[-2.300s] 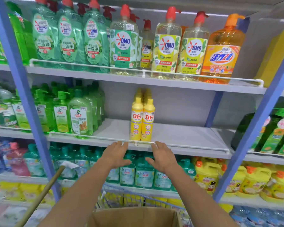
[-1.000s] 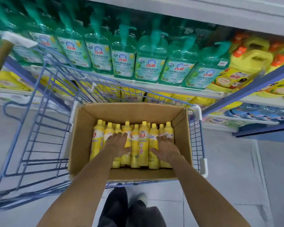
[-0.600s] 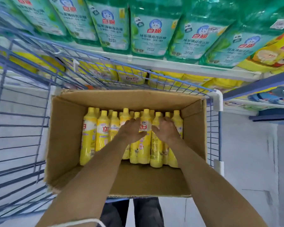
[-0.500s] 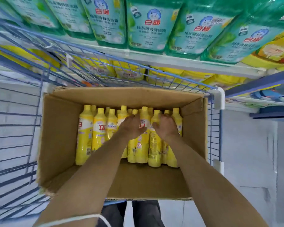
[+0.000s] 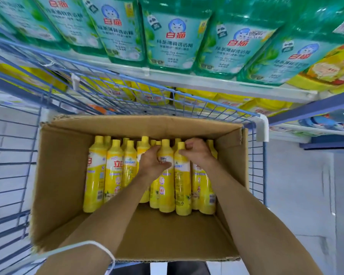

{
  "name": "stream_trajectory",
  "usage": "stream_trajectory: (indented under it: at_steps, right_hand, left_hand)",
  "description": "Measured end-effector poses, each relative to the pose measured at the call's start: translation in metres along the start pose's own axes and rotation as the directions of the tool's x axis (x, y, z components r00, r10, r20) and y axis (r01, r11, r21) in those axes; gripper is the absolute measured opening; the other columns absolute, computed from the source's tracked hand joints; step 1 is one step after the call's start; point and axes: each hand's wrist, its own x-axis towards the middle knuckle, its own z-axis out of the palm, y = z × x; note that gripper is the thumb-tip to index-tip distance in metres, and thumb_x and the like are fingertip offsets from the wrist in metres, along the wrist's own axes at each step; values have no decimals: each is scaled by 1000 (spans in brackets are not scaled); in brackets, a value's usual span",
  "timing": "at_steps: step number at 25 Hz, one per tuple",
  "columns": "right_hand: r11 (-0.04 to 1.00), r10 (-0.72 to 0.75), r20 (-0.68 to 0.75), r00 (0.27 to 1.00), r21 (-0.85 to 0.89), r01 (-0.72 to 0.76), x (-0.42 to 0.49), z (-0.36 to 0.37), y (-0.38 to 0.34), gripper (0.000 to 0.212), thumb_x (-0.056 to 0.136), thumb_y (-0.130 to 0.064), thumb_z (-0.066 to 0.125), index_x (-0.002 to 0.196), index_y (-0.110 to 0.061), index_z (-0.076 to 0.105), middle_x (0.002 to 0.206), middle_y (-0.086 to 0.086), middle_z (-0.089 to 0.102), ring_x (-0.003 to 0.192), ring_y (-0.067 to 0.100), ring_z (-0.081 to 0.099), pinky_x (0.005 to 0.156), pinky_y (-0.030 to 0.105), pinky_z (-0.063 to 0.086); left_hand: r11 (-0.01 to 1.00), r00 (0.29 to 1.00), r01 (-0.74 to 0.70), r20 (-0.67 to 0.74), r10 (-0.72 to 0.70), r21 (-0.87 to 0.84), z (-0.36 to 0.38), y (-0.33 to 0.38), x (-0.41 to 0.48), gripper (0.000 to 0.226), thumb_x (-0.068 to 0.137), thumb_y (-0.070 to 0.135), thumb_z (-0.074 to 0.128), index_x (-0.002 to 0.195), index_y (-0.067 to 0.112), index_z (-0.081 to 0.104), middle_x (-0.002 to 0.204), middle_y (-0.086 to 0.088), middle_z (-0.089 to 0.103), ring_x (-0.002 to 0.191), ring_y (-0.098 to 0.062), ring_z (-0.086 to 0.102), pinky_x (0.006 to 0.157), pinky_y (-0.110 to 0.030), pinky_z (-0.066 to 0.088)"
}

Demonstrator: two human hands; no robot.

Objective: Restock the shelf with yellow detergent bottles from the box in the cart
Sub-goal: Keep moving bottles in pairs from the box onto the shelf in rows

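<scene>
1. In the head view, looking straight down, a brown cardboard box [image 5: 68, 175] sits inside a blue wire cart [image 5: 12, 163], open at the top.
2. Against the far wall of the box, the yellow detergent bottles [image 5: 113, 171] stand upright with caps up, packed touching one another in a tight cluster.
3. Over the middle of the box, the left hand [image 5: 152, 162] grips the centre bottle [image 5: 166, 187] at its shoulder. The fingers curl behind it and the thumb lies across the label.
4. Just right of that, the right hand [image 5: 197, 153] curls its fingers round the neck of the neighbouring bottle [image 5: 182, 187], which touches the centre bottle. It is not possible to tell whether either bottle has left the box floor.
5. Across the near edge of the box, both bare forearms reach in, and a thin white cord [image 5: 105, 253] loops round the left one.
6. Beyond the far wall of the box, above the cart rim, a white shelf [image 5: 207, 84] carries a row of green detergent bottles [image 5: 175, 40] with pale labels and a cat-face logo. Yellow jugs [image 5: 330, 68] stand at the row's right end.
7. Under that shelf, seen through the cart wires, lie yellow pouches [image 5: 153, 94], too blurred to read.
8. Right of the box is pale grey floor [image 5: 298, 195]; below its near edge, a strip of dark trousers [image 5: 187, 268].
</scene>
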Motion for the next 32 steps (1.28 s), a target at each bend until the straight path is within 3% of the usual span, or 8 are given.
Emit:
stream_trajectory:
  at_steps: [4, 8, 12, 18, 23, 25, 28, 32]
  right_hand:
    - [978, 8, 83, 997, 205, -25, -22, 6, 2, 54, 81, -17, 84, 129, -6, 62, 124, 8, 66, 115, 19, 62, 99, 32, 52]
    - [972, 24, 117, 993, 231, -51, -32, 17, 24, 60, 80, -25, 86, 132, -16, 56, 129, 2, 64, 116, 17, 62, 103, 39, 53]
    - [970, -15, 90, 996, 242, -8, -56, 17, 32, 45, 83, -15, 83, 119, -19, 57, 118, 0, 66, 97, 6, 63, 88, 25, 55]
    - [967, -226, 8, 974, 126, 224, -115, -12, -1, 63, 63, -48, 89, 116, -21, 69, 109, -7, 74, 102, 11, 69, 91, 42, 58]
    - [899, -417, -125, 900, 91, 429, -191, -89, -97, 33, 72, -15, 91, 86, -33, 67, 76, -20, 67, 75, -9, 62, 71, 20, 49]
    - [853, -499, -196, 844, 65, 518, -219, -125, -137, 34, 70, -21, 93, 82, -40, 67, 76, -22, 66, 76, -1, 61, 69, 27, 52]
    - [776, -593, -303, 746, 33, 630, -263, -185, -194, 40, 69, -15, 94, 85, -35, 63, 76, -18, 63, 73, -2, 60, 67, 15, 48]
    - [652, -695, -399, 598, 1, 758, -321, -258, -261, 49, 68, -10, 93, 110, -24, 70, 98, -7, 76, 81, 4, 70, 75, 25, 57]
  left_hand:
    - [941, 994, 108, 50, -97, -320, -17, -16, -11, 71, 68, 18, 93, 131, 8, 61, 129, -3, 63, 115, -19, 61, 86, -30, 53]
    - [926, 982, 160, 147, -115, -342, -16, -19, -8, 66, 80, 27, 86, 136, 7, 58, 132, 0, 61, 118, -18, 58, 100, -36, 52]
    - [916, 969, 173, 229, -92, -362, -15, -12, -26, 63, 83, 24, 83, 137, 14, 53, 129, 3, 54, 116, -17, 57, 97, -41, 54]
    - [932, 983, -57, 144, 115, -357, -57, 32, -87, 31, 78, 9, 85, 102, 18, 67, 100, 2, 71, 88, 3, 69, 72, -16, 56]
    - [894, 936, -306, 66, 344, -327, -123, 138, -139, 44, 77, -3, 82, 115, 5, 62, 102, 1, 71, 90, -2, 70, 72, -12, 53]
    - [852, 896, -413, 26, 444, -322, -152, 190, -162, 45, 76, -3, 83, 116, 2, 62, 103, -2, 72, 94, -14, 69, 72, -15, 55]
    - [760, 791, -598, -34, 611, -254, -193, 270, -201, 49, 75, 6, 86, 119, 4, 65, 112, -10, 73, 103, -23, 70, 81, -24, 60]
    - [592, 634, -763, -118, 764, -259, -233, 365, -256, 41, 75, 3, 86, 105, 24, 66, 101, 8, 71, 88, 3, 70, 73, -12, 54]
